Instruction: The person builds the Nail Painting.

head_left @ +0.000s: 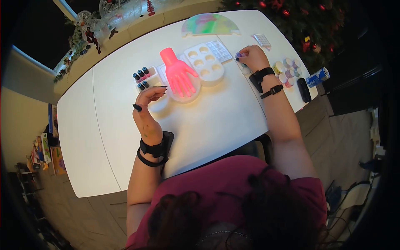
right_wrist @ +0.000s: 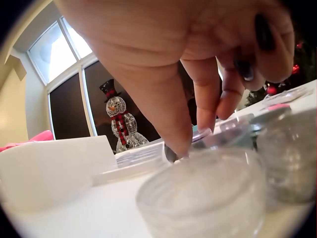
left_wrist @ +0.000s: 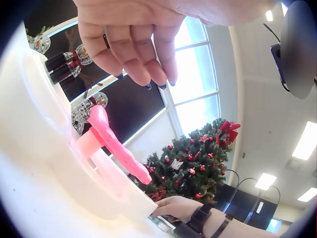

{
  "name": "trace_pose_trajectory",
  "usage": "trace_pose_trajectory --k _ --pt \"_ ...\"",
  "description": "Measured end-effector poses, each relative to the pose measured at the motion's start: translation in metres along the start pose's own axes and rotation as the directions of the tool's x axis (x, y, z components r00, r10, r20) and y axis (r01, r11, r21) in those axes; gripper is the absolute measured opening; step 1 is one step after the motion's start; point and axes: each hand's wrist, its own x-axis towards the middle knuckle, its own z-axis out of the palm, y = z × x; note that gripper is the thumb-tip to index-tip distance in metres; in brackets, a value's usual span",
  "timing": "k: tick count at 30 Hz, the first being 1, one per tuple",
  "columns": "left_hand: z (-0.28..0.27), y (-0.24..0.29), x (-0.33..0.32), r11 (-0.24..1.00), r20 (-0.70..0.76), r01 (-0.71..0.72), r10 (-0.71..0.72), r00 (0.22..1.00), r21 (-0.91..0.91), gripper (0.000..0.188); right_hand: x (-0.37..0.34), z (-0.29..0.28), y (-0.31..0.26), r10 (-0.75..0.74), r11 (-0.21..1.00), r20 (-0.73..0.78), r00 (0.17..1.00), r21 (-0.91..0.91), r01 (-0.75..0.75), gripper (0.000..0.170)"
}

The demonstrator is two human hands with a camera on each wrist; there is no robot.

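Note:
My right hand (head_left: 254,58) reaches to the far right of the table. Its thumb and fingertips pinch a small purplish clear pot (head_left: 238,55), mostly covered by the fingers in the right wrist view. Close below that hand, a round clear jar (right_wrist: 203,198) stands in front. My left hand (head_left: 148,114) hovers over the table's near side with relaxed fingers and nothing in them. Nearest to it are a bright pink model hand (head_left: 179,71), palm down over a round white dish (head_left: 189,99), and several small dark-capped bottles (head_left: 141,75) in a white holder.
A white tray with round wells (head_left: 214,77) and a white gridded tray (head_left: 219,51) stand mid-table. Several small jars (head_left: 287,73), a black case (head_left: 304,90) and a blue can (head_left: 318,77) sit at the right edge. An iridescent half-round mat (head_left: 210,24) lies at the back.

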Motion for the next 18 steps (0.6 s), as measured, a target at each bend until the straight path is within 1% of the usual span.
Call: trace_pose_trajectory --k 4,5,6,7,8,9,10,11,12,13,14,15,16,17,18 --pt "-0.001 0.003 0.000 1.000 0.003 0.012 -0.012 1.000 -0.024 0.090 0.004 -0.008 -0.017 0.027 0.999 0.020 0.999 0.036 -0.028 0.033" --pt "0.000 0.007 -0.001 0.999 0.001 0.025 -0.025 1.000 -0.020 0.090 0.002 -0.008 -0.028 -0.102 0.986 -0.026 0.994 0.127 0.105 0.033" --pt "0.002 0.013 0.001 0.996 -0.003 0.067 -0.068 0.998 -0.064 0.080 0.002 -0.010 -0.040 -0.222 0.948 -0.094 0.970 0.213 0.238 0.034" --pt "0.006 0.018 0.005 0.988 -0.006 0.107 -0.109 0.994 -0.108 0.071 0.003 -0.013 -0.057 -0.223 0.947 -0.092 0.970 0.214 0.238 0.034" --pt "0.007 0.025 0.006 0.988 -0.013 0.116 -0.118 0.993 -0.106 0.071 0.001 -0.015 -0.079 -0.299 0.908 -0.057 0.953 0.289 0.302 0.029" --pt "0.008 0.031 0.007 0.991 0.035 0.107 -0.104 0.994 -0.078 0.058 0.000 -0.013 -0.094 -0.378 0.857 -0.029 0.925 0.366 0.362 0.025" --pt "0.007 0.035 0.011 0.995 0.081 0.084 -0.080 0.994 -0.049 0.044 0.006 -0.010 -0.103 -0.394 0.850 -0.029 0.919 0.368 0.377 0.025" --pt "0.006 0.037 0.015 0.996 0.065 0.077 -0.074 0.995 -0.041 0.044 0.013 -0.004 -0.112 -0.473 0.837 -0.008 0.881 0.307 0.452 0.025" --pt "0.003 0.040 0.016 0.999 0.073 0.053 -0.052 0.996 -0.001 0.035 0.018 0.002 -0.119 -0.544 0.816 0.020 0.839 0.246 0.523 0.024" --pt "0.001 0.042 0.019 0.999 0.085 0.028 -0.031 0.996 0.037 0.025 0.022 0.005 -0.124 -0.554 0.809 0.018 0.833 0.249 0.533 0.024" --pt "-0.002 0.043 0.021 0.992 0.073 0.032 -0.041 0.997 0.122 0.022 0.025 0.007 -0.126 -0.540 0.830 0.119 0.833 0.237 0.505 0.024" --pt "-0.004 0.040 0.022 0.992 0.065 0.029 -0.037 0.997 0.124 0.022 0.028 0.009 -0.128 -0.518 0.852 0.220 0.827 0.218 0.476 0.024" --pt "-0.007 0.034 0.022 0.983 0.077 0.051 -0.065 0.995 0.175 0.022 0.030 0.011 -0.130 -0.480 0.872 0.253 0.840 0.245 0.424 0.025" --pt "-0.009 0.029 0.022 0.972 0.090 0.074 -0.096 0.991 0.225 0.023 0.031 0.012 -0.131 -0.484 0.870 0.253 0.838 0.242 0.429 0.025" --pt "-0.010 0.026 0.022 0.972 0.086 0.076 -0.097 0.992 0.223 0.023 0.031 0.013 -0.130 -0.510 0.852 0.240 0.826 0.270 0.448 0.025"
